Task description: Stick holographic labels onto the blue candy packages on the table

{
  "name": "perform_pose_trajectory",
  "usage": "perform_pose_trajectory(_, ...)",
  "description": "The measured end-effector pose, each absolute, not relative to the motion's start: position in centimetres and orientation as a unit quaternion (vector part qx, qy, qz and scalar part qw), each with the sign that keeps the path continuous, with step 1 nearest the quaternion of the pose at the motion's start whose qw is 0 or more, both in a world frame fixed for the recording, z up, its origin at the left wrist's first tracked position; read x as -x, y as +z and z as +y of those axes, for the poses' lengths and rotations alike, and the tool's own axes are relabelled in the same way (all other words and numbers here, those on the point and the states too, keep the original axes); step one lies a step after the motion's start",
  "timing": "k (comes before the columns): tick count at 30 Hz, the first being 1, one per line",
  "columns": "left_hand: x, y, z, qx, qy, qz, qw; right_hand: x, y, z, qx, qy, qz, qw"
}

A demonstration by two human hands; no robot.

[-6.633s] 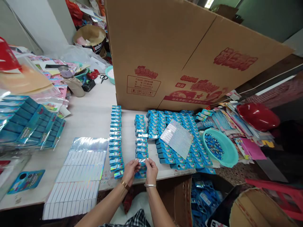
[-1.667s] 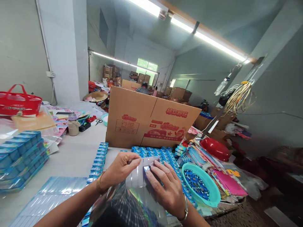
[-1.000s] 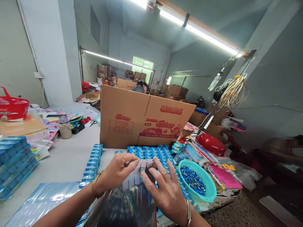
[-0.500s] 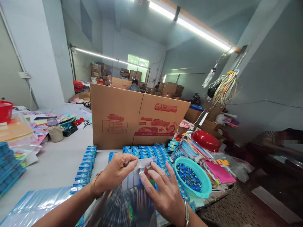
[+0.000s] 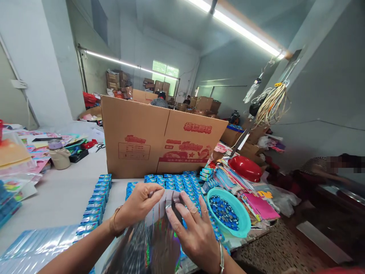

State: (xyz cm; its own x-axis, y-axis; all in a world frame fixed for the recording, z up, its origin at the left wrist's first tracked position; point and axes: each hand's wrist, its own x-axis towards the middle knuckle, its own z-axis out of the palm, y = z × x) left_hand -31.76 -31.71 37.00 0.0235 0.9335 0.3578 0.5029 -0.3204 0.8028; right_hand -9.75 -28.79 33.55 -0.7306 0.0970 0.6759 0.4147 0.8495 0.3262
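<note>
Both my hands hold up a shiny holographic sticker sheet point(image 5: 155, 243) close in front of me. My left hand point(image 5: 138, 205) pinches its top edge with closed fingers. My right hand point(image 5: 191, 232) lies on the sheet's right part, its fingertips pressed at a strip near the top. Behind the sheet, rows of small blue boxes point(image 5: 97, 199) lie on the white table point(image 5: 62, 194).
A big cardboard carton point(image 5: 159, 139) stands at the back of the table. A teal bowl of blue round pieces point(image 5: 226, 211) and a red bowl point(image 5: 245, 168) sit at the right among card stacks. More holographic sheets point(image 5: 31, 247) lie at the left. People work far behind.
Earlier my hands worked low at a blue box on the table; now they hold the holographic sheet raised. The view has lifted and drifted slightly right over the last second.
</note>
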Motion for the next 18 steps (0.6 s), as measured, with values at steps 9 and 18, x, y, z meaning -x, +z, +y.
perform_pose_trajectory(9,31.0,37.0,-30.6,-0.663,0.451,0.543,0.251,9.3,33.7,-28.1,0.158,-0.184,-0.899,0.364)
perform_pose_trajectory(18,31.8,33.2,-25.5,-0.629,0.458,0.546,0.311,8.5,34.2,-26.7,0.171,-0.104,-0.876,0.438)
